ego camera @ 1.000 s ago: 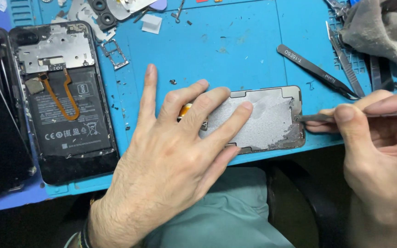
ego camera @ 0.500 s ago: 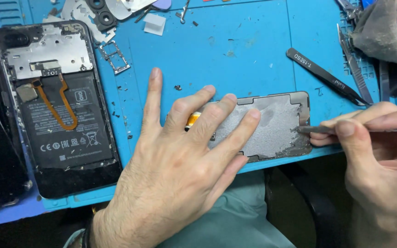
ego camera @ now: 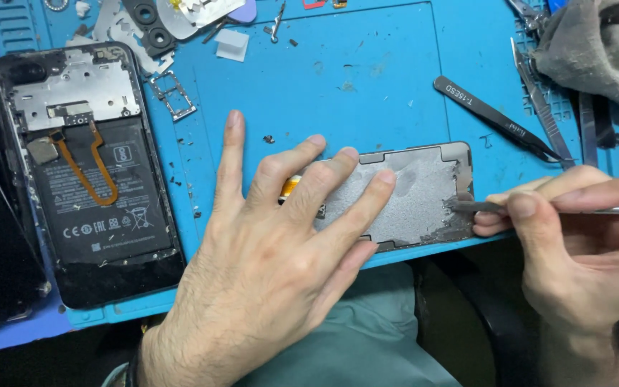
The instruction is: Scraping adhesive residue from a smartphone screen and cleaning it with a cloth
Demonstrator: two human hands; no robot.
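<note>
Two hands at work over the blue mat (ego camera: 367, 86). Left hand (ego camera: 274, 258) is spread flat, fingers wide, three fingertips pressing down on the grey metal plate (ego camera: 417, 193), which lies near the mat's front edge. Right hand (ego camera: 574, 244) pinches a thin metal tool (ego camera: 539, 208) between thumb and forefinger, its tip touching the plate's right edge, where dark residue shows. Black tweezers (ego camera: 496, 118) lie just beyond the plate, apart from it. Off to the left sits an opened phone (ego camera: 87, 172), battery and orange flex cable exposed. Grey cloth (ego camera: 596, 50) is bunched in the far right corner, loose parts scattered along the top.
</note>
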